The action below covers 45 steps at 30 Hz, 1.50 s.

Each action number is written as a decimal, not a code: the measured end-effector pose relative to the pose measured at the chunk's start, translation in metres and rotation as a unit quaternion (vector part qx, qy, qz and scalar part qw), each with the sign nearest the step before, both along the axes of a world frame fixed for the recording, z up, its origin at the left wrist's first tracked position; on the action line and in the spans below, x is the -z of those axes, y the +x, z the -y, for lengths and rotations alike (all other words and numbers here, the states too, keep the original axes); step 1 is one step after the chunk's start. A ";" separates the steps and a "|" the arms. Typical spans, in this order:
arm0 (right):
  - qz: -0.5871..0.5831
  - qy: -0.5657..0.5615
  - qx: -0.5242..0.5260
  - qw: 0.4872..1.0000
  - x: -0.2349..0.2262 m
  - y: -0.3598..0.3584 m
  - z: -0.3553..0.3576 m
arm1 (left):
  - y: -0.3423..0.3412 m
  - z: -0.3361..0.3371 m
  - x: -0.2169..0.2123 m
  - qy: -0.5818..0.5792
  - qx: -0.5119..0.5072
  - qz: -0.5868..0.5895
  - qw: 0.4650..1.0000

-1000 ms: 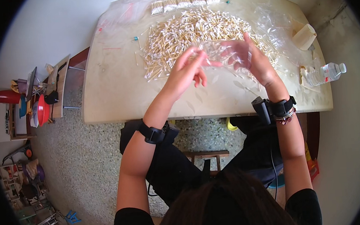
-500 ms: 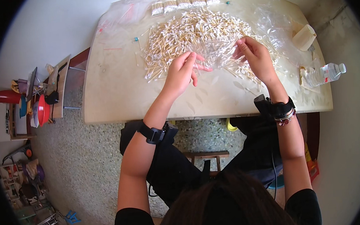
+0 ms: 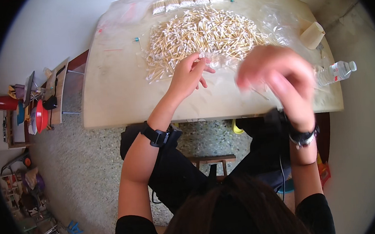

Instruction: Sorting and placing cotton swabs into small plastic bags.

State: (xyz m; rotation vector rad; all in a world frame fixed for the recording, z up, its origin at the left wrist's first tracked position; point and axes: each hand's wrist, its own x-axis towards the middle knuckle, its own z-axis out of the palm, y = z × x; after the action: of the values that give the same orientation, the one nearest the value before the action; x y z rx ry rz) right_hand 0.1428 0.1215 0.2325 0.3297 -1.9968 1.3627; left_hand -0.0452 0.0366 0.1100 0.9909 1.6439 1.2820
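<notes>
A wide heap of cotton swabs [image 3: 203, 32] with wooden sticks and white tips covers the middle of the table. At the heap's near edge my left hand [image 3: 188, 75] pinches a clear plastic bag [image 3: 221, 59] between thumb and index finger, the other fingers loosely spread. My right hand [image 3: 280, 70] is raised over the table's near right part, apart from the bag. Motion smears its fingers, so whether it holds anything cannot be made out. Behind the heap, several packed bundles of swabs [image 3: 186, 1] stand in a row.
Clear plastic bags [image 3: 120, 16] lie at the far left of the table [image 3: 115, 96], with more crumpled plastic [image 3: 279, 24] at the right. A beige cup [image 3: 312, 36] lies tipped near a clear water bottle [image 3: 337, 72] on the right. A small teal-headed item [image 3: 137, 39] lies left of the heap.
My right hand has let go of the bag and moved right and up toward the camera, now blurred. My left hand keeps its pinch on the bag in nearly the same place.
</notes>
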 end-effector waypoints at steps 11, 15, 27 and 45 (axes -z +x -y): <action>-0.284 0.032 -0.355 0.890 -0.072 0.039 0.047 | -0.005 0.004 0.023 0.050 0.013 -0.177 0.983; -0.201 0.141 -0.246 0.938 -0.097 0.049 0.039 | 0.002 0.000 0.023 0.081 -0.015 -0.287 0.954; 0.149 0.193 0.093 0.965 -0.011 -0.009 0.023 | -0.014 0.037 0.014 0.212 -0.017 -0.273 0.938; 0.316 -0.011 -0.026 0.948 0.113 -0.034 -0.026 | 0.001 0.035 0.011 0.134 -0.049 -0.135 0.981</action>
State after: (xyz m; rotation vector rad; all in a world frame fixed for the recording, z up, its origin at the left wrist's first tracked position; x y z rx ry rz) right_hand 0.1090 0.1474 0.1197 -0.0877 -2.4905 1.6702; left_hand -0.0439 0.0016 0.0988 1.3077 1.7729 1.5171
